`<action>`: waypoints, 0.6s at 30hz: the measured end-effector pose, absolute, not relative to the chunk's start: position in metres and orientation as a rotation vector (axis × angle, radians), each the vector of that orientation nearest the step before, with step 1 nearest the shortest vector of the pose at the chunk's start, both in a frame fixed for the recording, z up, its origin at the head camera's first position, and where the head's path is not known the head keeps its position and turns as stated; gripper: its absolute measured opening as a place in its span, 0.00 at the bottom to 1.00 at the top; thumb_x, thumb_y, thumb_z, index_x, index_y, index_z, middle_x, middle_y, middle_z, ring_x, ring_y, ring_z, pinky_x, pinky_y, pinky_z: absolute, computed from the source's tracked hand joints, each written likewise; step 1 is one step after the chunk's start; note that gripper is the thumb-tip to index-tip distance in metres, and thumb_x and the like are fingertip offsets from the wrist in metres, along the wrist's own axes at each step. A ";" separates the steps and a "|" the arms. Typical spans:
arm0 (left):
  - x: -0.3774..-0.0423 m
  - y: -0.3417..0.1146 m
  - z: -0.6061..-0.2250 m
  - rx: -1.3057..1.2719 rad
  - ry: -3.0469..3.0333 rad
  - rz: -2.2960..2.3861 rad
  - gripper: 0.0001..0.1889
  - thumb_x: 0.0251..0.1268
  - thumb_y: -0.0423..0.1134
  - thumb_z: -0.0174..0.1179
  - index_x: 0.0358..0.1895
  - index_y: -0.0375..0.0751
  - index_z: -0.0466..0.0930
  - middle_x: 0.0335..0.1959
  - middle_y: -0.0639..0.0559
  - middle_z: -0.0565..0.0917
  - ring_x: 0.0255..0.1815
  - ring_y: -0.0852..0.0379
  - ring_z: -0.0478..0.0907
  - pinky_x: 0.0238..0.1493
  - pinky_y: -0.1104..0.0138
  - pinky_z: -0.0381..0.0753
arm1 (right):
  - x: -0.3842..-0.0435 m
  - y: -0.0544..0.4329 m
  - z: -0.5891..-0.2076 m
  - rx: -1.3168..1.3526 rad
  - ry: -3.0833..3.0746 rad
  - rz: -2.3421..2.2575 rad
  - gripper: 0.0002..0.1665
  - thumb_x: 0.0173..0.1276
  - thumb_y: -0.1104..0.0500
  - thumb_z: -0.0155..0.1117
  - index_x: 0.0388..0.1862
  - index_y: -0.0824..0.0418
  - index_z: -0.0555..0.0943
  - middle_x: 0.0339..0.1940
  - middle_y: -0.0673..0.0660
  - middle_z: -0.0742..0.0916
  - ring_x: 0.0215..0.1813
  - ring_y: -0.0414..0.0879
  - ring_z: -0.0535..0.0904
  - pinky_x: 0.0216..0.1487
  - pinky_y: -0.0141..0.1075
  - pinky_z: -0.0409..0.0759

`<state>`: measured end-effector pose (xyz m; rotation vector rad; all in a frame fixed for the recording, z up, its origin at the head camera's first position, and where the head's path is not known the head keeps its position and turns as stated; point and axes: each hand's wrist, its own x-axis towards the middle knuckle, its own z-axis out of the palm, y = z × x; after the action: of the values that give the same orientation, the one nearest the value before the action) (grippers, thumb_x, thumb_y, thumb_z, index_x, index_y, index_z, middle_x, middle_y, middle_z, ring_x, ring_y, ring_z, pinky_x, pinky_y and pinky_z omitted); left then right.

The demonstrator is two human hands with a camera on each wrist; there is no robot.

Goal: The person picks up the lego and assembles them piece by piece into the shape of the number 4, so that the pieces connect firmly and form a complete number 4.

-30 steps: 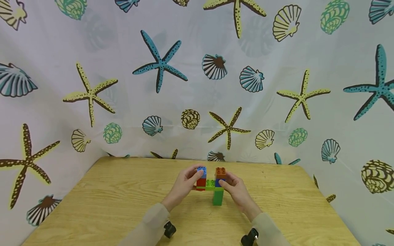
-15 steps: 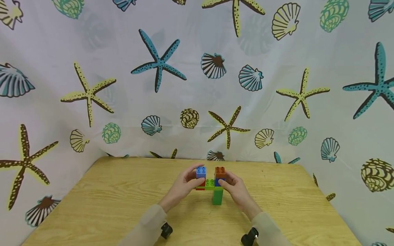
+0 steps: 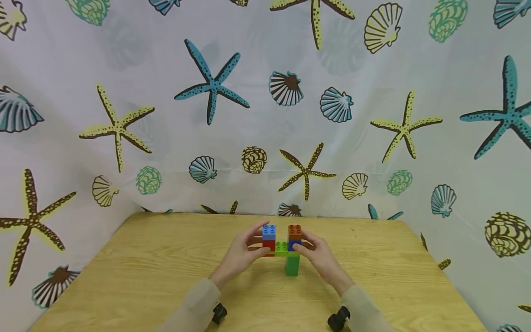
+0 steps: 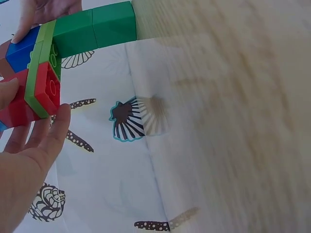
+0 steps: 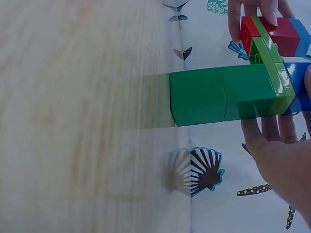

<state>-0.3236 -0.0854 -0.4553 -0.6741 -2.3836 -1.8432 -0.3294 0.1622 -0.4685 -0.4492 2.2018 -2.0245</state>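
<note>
One joined build of toy bricks stands upright on the table. Two green bricks [image 5: 197, 97], one atop the other, form its only leg reaching the table, below the right end of a light-green strip [image 3: 281, 249]. Over that leg sit a blue brick [image 5: 297, 80] and a brown brick [image 3: 295, 231]. On the strip's left end a light-blue brick [image 3: 268, 231] tops a red brick [image 3: 268, 244]; another red brick [image 4: 47, 90] hangs beneath. My left hand [image 3: 240, 251] grips the left red bricks, thumb in front. With my right hand [image 3: 321, 256] I hold the blue brick, thumb at its front.
The wooden table [image 3: 174, 249] spreads around the build on every side. Behind it and at both sides hangs a white cloth [image 3: 232, 133] printed with starfish and shells. Each wrist carries a small black camera [image 3: 219, 313].
My left thumb has slid down from the light-blue brick to the lower part of the red one. The right hand keeps its hold, and the build stays in place.
</note>
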 end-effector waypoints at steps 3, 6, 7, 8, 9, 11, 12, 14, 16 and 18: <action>-0.324 -0.087 -0.456 -0.665 -2.381 -1.855 0.36 0.62 0.29 0.65 0.70 0.64 0.67 0.62 0.45 0.77 0.60 0.42 0.78 0.57 0.53 0.80 | -0.329 0.163 -0.466 -0.468 2.212 -1.980 0.36 0.70 0.55 0.64 0.75 0.56 0.66 0.69 0.59 0.75 0.68 0.55 0.72 0.69 0.48 0.71; -0.324 -0.089 -0.458 -0.640 -2.373 -1.878 0.35 0.63 0.29 0.64 0.70 0.63 0.68 0.62 0.44 0.78 0.60 0.42 0.78 0.56 0.55 0.81 | -0.329 0.163 -0.464 -0.507 2.227 -1.932 0.38 0.70 0.59 0.64 0.76 0.55 0.63 0.70 0.60 0.74 0.68 0.56 0.72 0.67 0.46 0.73; -0.324 -0.089 -0.459 -0.630 -2.371 -1.882 0.35 0.63 0.29 0.64 0.70 0.62 0.68 0.62 0.44 0.78 0.59 0.43 0.79 0.55 0.56 0.81 | -0.328 0.163 -0.463 -0.517 2.232 -1.919 0.38 0.70 0.60 0.64 0.77 0.55 0.63 0.71 0.60 0.74 0.68 0.56 0.72 0.66 0.46 0.74; -0.324 -0.090 -0.459 -0.622 -2.369 -1.885 0.35 0.63 0.29 0.64 0.70 0.62 0.68 0.62 0.44 0.78 0.59 0.43 0.79 0.55 0.56 0.81 | -0.328 0.163 -0.463 -0.527 2.236 -1.910 0.39 0.70 0.61 0.64 0.77 0.55 0.62 0.71 0.60 0.73 0.69 0.57 0.72 0.66 0.46 0.74; -0.324 -0.090 -0.459 -0.622 -2.364 -1.895 0.35 0.63 0.29 0.64 0.70 0.63 0.67 0.62 0.44 0.79 0.59 0.43 0.79 0.55 0.56 0.82 | -0.327 0.162 -0.463 -0.532 2.243 -1.905 0.39 0.70 0.62 0.63 0.77 0.55 0.61 0.71 0.60 0.73 0.69 0.57 0.72 0.66 0.46 0.74; -0.325 -0.091 -0.459 -0.625 -2.349 -1.915 0.35 0.63 0.30 0.64 0.71 0.63 0.66 0.62 0.43 0.79 0.58 0.43 0.80 0.55 0.56 0.81 | -0.326 0.161 -0.462 -0.517 2.254 -1.908 0.39 0.70 0.62 0.63 0.77 0.55 0.61 0.72 0.60 0.72 0.69 0.57 0.71 0.66 0.46 0.74; -0.324 -0.090 -0.458 -0.612 -2.346 -1.916 0.36 0.63 0.30 0.64 0.71 0.62 0.66 0.62 0.42 0.79 0.58 0.43 0.80 0.55 0.55 0.81 | -0.326 0.161 -0.461 -0.508 2.259 -1.915 0.39 0.70 0.62 0.63 0.77 0.55 0.61 0.72 0.60 0.71 0.69 0.57 0.71 0.66 0.47 0.74; -0.326 -0.091 -0.458 -0.604 -2.337 -1.930 0.36 0.63 0.30 0.64 0.71 0.65 0.65 0.63 0.43 0.79 0.58 0.43 0.80 0.55 0.54 0.81 | -0.327 0.160 -0.461 -0.487 2.264 -1.939 0.39 0.70 0.62 0.63 0.77 0.54 0.61 0.72 0.60 0.72 0.68 0.57 0.72 0.66 0.47 0.74; -0.328 -0.091 -0.457 -0.587 -2.334 -1.933 0.36 0.63 0.31 0.65 0.70 0.68 0.66 0.63 0.44 0.78 0.57 0.43 0.81 0.55 0.54 0.81 | -0.328 0.159 -0.460 -0.479 2.276 -1.960 0.39 0.70 0.61 0.64 0.77 0.51 0.62 0.71 0.61 0.72 0.67 0.58 0.73 0.65 0.47 0.75; -0.331 -0.092 -0.457 -0.568 -2.343 -1.919 0.35 0.63 0.32 0.65 0.69 0.71 0.66 0.63 0.45 0.78 0.57 0.43 0.81 0.55 0.53 0.82 | -0.330 0.158 -0.459 -0.482 2.281 -1.976 0.39 0.69 0.61 0.64 0.77 0.46 0.62 0.69 0.61 0.73 0.65 0.58 0.74 0.62 0.45 0.78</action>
<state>-0.3306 -0.0922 -0.4565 -0.5681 -2.3429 -1.9189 -0.3301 0.1579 -0.4592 -0.4819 2.2807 -1.9759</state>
